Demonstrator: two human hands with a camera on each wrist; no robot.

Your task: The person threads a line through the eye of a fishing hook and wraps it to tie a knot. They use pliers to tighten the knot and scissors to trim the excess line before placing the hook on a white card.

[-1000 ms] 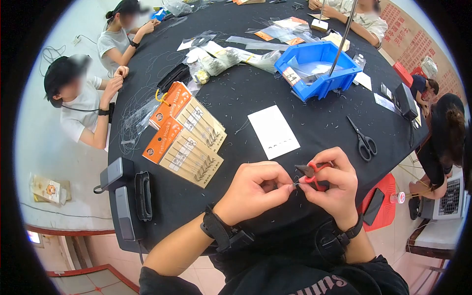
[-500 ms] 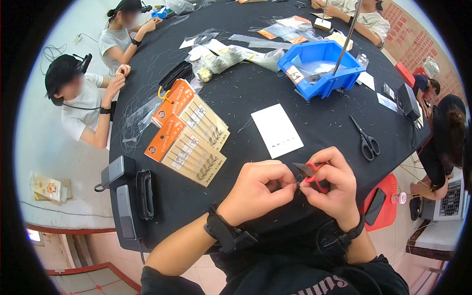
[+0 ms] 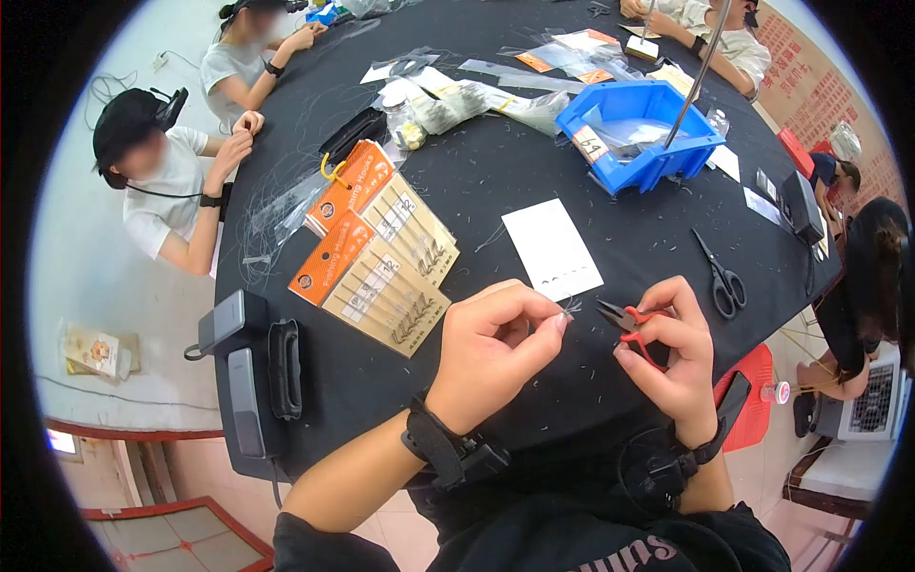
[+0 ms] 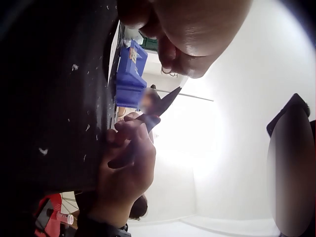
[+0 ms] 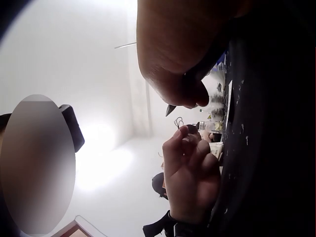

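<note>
My left hand (image 3: pixel 496 355) pinches a small bunch of thin hooks (image 3: pixel 572 308) between thumb and forefinger; in the right wrist view their curved ends (image 5: pixel 178 121) stick up above the fingertips. To the right, my right hand (image 3: pixel 679 357) holds red-handled cutters (image 3: pixel 634 327), fingers curled round the handles. The cutters' dark tips point at the hooks without touching them. Beyond the hands lies a white card (image 3: pixel 553 250) with a row of small dark marks along its near edge. Packs of fishing hooks (image 3: pixel 386 286) lie left of it on the black cloth.
A blue bin (image 3: pixel 639 176) stands at the back right, black scissors (image 3: pixel 726 286) nearer. A jar (image 3: pixel 404 124) and plastic bags lie at the back. Power banks (image 3: pixel 246 400) and a black case (image 3: pixel 285 370) sit at the left edge. Other people sit around the table.
The right hand and the cutters have moved right, away from the left hand, and the hands are now apart. The head view has shifted slightly, so the table's things appear further right.
</note>
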